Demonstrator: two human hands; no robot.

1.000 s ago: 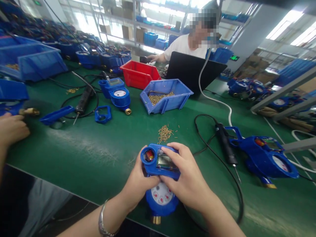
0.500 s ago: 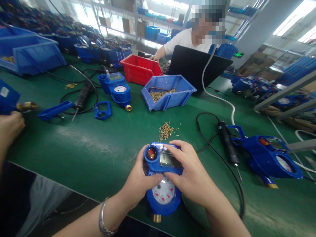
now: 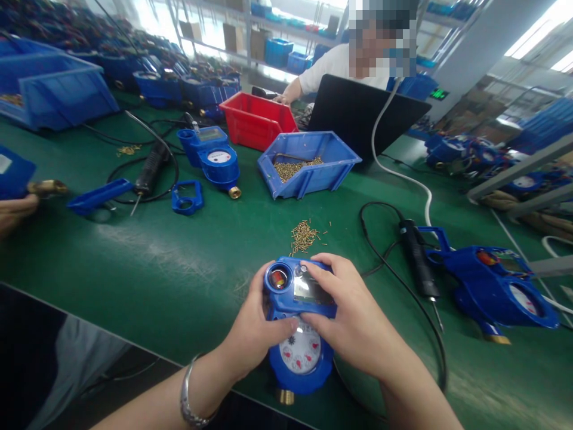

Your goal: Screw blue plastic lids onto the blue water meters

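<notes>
A blue water meter with a white dial and a small display sits in front of me at the table's near edge, its brass fitting toward me. My left hand is closed on the meter's left side, the thumb lying at the top of the dial. On the right side, my right hand grips the display housing, with a finger over the display's upper corner and the thumb below it. Just beyond the meter lies a small pile of brass screws.
A blue bin of screws and a red bin stand ahead. An electric screwdriver and another blue meter lie right. Left are a second screwdriver, a blue frame and a co-worker's hand. Another person sits behind a black screen.
Both my hands keep their hold on the water meter, with little movement. The view has shifted slightly. The co-worker's hand at the left has moved a little toward the edge.
</notes>
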